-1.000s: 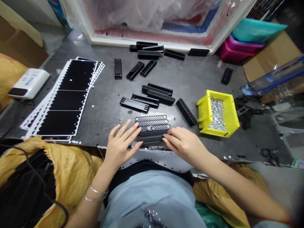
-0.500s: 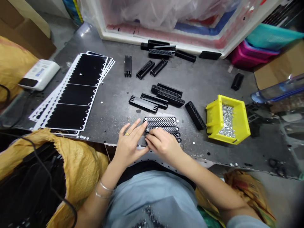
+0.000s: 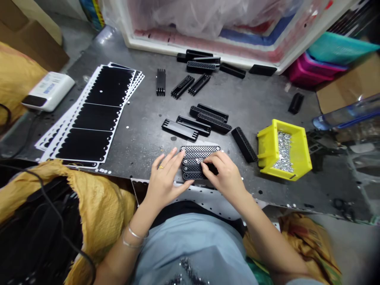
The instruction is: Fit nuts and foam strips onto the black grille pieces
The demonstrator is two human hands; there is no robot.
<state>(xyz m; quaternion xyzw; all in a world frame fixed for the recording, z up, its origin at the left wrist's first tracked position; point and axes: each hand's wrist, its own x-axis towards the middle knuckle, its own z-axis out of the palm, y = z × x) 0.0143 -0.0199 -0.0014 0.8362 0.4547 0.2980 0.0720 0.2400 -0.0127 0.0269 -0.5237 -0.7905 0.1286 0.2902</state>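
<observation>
Grey sheet-metal counter (image 3: 142,154) spans the view, with a white crate (image 3: 190,44) along its far edge, filled with clear plastic sheeting. Yellow woven sacks (image 3: 103,202) bulge against the near edge on the left. Beyond the far right corner, a teal basket (image 3: 338,47) sits on a pink basket (image 3: 311,71), beside a cardboard box (image 3: 347,83).

On the left of the counter lie overlapping sheets of black scalloped stickers (image 3: 92,146), with a white boxy device (image 3: 49,92) just beside them. On the right stands a yellow plastic parts bin (image 3: 300,154), holding a heap of small silver fasteners (image 3: 284,152). Loose black lattice bars (image 3: 213,122) lie scattered across the middle, some angled, some in loose groups.

Five more black lattice bars (image 3: 199,149) sit flat and side by side in a tight stack near the counter's front edge, directly before the person. Small silver rings (image 3: 194,161) show in one of the bars. The left hand (image 3: 163,184) lies open with its fingers spread, left fingertips (image 3: 181,152) resting on the left ends of the bars, not clenched. The right hand (image 3: 225,176) curls over the stack, right fingertips (image 3: 206,160) down on the middle bars and hiding part of them; whether it is pinching anything cannot be told.
</observation>
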